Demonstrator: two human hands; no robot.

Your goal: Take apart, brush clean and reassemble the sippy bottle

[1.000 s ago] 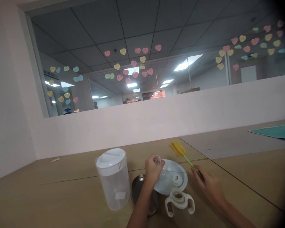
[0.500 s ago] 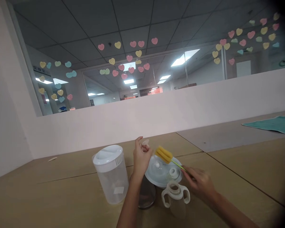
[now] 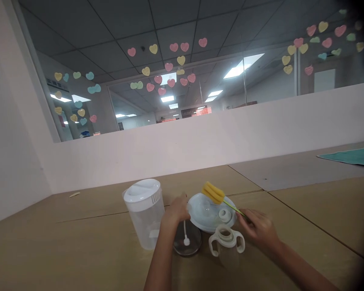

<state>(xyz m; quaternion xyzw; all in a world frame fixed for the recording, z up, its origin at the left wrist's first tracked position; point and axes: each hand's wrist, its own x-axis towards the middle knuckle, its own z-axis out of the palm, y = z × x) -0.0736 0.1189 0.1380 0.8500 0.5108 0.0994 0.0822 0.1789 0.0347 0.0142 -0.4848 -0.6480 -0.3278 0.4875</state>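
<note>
My left hand (image 3: 176, 212), blurred, is turned downward over a dark round dish (image 3: 195, 244). A thin white straw with a bulbed end (image 3: 186, 241) runs down from its closed fingers over the dish. My right hand (image 3: 259, 226) is closed on the green handle of a bottle brush (image 3: 214, 192), its yellow sponge head raised above the pale plate (image 3: 195, 218). On that plate sit a white ring-shaped cap (image 3: 224, 215) and a small clear piece. A two-handled baby bottle (image 3: 226, 238) stands uncapped in front, near my right hand.
To the left stands a clear plastic jug (image 3: 142, 226) with a white lid. A small wooden-looking sliver (image 3: 74, 194) lies farther left, and a teal cloth (image 3: 352, 157) at the far right. Behind the table (image 3: 87, 246) rises a white wall below a window.
My left hand has turned over and lowered toward the dark dish, where the white straw now shows below it. My right hand still holds the brush up. The view has shifted slightly.
</note>
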